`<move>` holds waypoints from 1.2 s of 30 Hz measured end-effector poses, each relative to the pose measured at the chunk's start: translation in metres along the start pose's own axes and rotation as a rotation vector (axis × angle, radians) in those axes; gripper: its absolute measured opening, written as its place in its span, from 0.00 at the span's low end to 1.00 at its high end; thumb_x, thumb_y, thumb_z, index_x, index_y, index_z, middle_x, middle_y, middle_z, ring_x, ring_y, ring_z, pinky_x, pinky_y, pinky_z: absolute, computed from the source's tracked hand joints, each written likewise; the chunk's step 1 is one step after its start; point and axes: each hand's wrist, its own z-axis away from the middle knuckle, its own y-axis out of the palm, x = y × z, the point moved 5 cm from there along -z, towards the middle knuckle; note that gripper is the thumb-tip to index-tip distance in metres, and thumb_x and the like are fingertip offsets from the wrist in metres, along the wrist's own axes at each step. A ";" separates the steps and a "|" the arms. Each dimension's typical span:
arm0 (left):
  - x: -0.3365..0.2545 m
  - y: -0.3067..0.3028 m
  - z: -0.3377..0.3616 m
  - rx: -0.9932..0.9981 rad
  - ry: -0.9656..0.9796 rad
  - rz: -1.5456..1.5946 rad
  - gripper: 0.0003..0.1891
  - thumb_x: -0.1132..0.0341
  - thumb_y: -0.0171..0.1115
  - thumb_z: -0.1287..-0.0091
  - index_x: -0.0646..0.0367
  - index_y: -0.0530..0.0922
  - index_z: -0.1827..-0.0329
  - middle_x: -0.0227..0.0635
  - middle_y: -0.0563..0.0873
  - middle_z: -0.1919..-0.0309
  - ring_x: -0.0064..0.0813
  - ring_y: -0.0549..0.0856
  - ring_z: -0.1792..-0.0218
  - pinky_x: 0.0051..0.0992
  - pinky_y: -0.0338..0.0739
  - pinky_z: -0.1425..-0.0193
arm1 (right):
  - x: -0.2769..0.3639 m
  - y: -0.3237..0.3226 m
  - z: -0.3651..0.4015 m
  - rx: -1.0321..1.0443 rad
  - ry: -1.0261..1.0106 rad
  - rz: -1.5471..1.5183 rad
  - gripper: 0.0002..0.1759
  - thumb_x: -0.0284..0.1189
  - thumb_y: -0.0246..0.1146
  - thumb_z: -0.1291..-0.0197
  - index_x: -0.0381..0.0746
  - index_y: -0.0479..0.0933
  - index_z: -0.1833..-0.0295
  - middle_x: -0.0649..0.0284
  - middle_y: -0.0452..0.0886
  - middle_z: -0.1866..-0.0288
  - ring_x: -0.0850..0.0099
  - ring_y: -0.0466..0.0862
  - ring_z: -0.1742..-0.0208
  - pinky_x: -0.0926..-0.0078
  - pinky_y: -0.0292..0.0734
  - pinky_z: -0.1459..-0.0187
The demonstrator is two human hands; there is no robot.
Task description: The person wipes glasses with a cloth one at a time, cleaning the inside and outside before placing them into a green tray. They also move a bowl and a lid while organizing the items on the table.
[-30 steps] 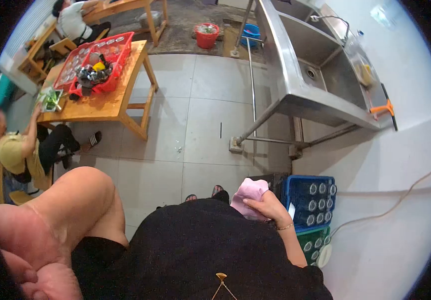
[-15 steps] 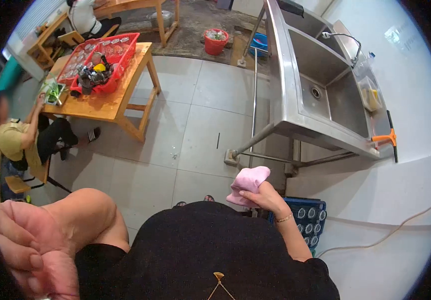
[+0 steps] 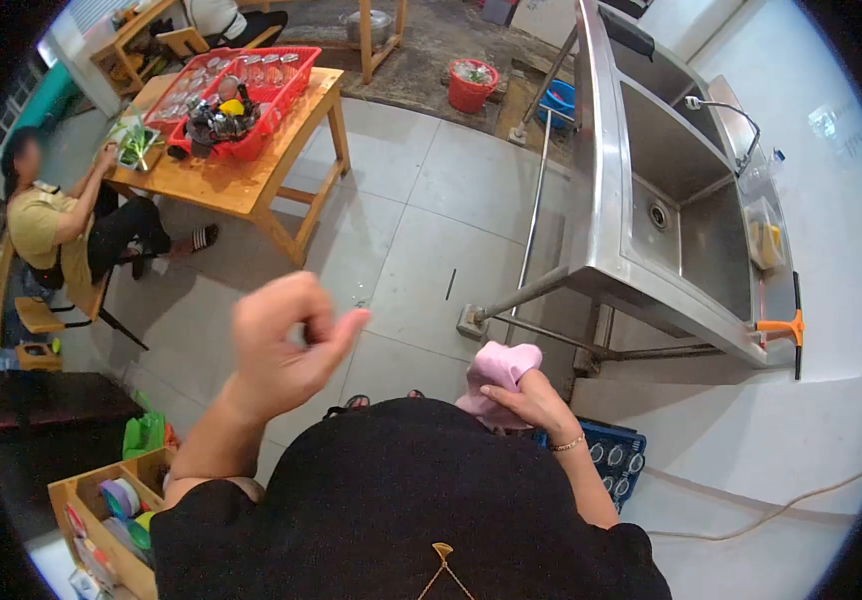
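Note:
My left hand [image 3: 291,345] is raised in front of my body, over the tiled floor. Its fingers are curled in with the thumb stretched out, and no object shows in it. On the right, my right hand [image 3: 536,405], with a bracelet at the wrist, grips a crumpled pink cloth [image 3: 494,368]. The cloth bunches up past the fingers and hides some of them. Below that hand, a dark blue crate [image 3: 635,440] with several round glass items is partly covered by my forearm.
A steel sink [image 3: 686,225] stands ahead to the right, with an orange-handled squeegee [image 3: 780,327] beside it. On the left, a wooden table [image 3: 226,190] bears red baskets [image 3: 276,120] of glasses; a seated person [image 3: 56,215] handles greens there. A wooden shelf [image 3: 66,495] holds tape rolls.
My left hand has swung from the lower left edge up toward the middle, its fingers curled. The right hand keeps the pink cloth in nearly the same place. The view has shifted left.

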 end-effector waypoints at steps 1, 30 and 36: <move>0.015 0.018 0.005 0.085 -0.100 0.038 0.12 0.73 0.69 0.45 0.59 0.70 0.74 0.25 0.72 0.81 0.18 0.70 0.80 0.21 0.63 0.76 | 0.002 -0.003 -0.001 -0.057 -0.084 -0.068 0.29 0.35 0.68 0.48 0.30 0.71 0.44 0.49 0.79 0.50 0.61 0.79 0.48 0.67 0.72 0.45; 0.132 0.096 0.097 0.733 -0.095 0.410 0.18 0.74 0.64 0.55 0.66 0.74 0.59 0.45 0.76 0.59 0.46 0.79 0.57 0.34 0.74 0.53 | -0.054 0.177 -0.019 -0.252 0.515 -1.247 0.42 0.60 0.44 0.37 0.36 0.59 0.31 0.48 0.71 0.41 0.58 0.75 0.46 0.57 0.72 0.46; 0.090 0.140 0.109 0.969 0.102 0.452 0.15 0.73 0.60 0.54 0.66 0.72 0.62 0.48 0.73 0.59 0.52 0.77 0.57 0.42 0.73 0.53 | -0.053 0.236 -0.024 -0.239 0.322 -1.335 0.38 0.57 0.47 0.39 0.35 0.65 0.36 0.55 0.75 0.43 0.62 0.77 0.46 0.62 0.73 0.48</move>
